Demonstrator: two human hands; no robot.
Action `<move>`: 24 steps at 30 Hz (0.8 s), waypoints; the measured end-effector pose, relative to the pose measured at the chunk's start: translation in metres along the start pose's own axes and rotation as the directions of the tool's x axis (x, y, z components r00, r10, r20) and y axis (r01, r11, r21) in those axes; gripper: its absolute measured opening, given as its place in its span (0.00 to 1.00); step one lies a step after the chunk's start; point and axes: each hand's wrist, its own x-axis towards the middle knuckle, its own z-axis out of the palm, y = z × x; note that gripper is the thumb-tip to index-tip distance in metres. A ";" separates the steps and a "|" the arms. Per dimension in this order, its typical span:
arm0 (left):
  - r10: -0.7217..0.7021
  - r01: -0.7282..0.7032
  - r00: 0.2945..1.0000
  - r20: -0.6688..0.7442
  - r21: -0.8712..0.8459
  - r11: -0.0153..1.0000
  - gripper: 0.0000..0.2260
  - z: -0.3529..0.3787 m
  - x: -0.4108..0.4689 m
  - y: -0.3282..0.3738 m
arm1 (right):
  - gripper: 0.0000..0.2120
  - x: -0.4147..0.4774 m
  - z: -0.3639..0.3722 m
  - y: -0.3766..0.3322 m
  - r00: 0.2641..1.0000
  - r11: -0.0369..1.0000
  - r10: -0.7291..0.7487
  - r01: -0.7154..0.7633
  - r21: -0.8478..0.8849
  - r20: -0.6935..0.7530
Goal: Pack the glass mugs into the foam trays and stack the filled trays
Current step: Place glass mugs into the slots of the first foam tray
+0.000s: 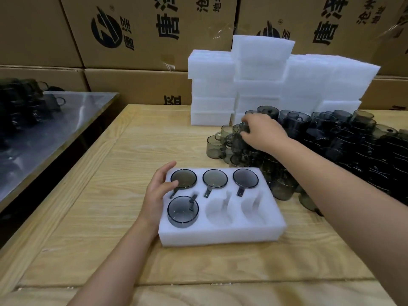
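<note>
Head view shows a white foam tray (220,236) lying flat on the wooden tabletop (106,217), close in front of the person. Four of its six pockets hold smoky glass mugs: the far-row mugs (215,178) fill all three far pockets, and the near-left mug (182,211) sits rim up with its handle tucked into the slot. The near-middle pocket (218,212) and the near-right pocket (252,208) are vacant.

The left hand (157,188) lies against the tray's left side, fingers fairly straight over the far-left corner and thumb on the foam. It holds nothing, and is probably there to brace the light foam so it does not slide as glass is pressed in.

The right hand (262,131) reaches over the heap of loose mugs (331,138) on the right of the tabletop, its fingers curled down round one picked mug (242,128) at the heap's left fringe. Dark glass against dark glass makes it hard to tell whether that mug is lifted or only grasped.

Judging by this, the step in hand is fetching the fifth mug, whose handle must be turned to meet the slot.

Stacked foam trays (260,80) stand behind the heap, against cardboard cartons (141,34)
</note>
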 end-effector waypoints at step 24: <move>-0.001 -0.089 0.896 0.444 0.181 0.979 0.24 0.033 0.026 0.054 | 0.11 -0.098 0.007 -0.035 0.942 0.569 -0.301 0.302 0.765 -0.147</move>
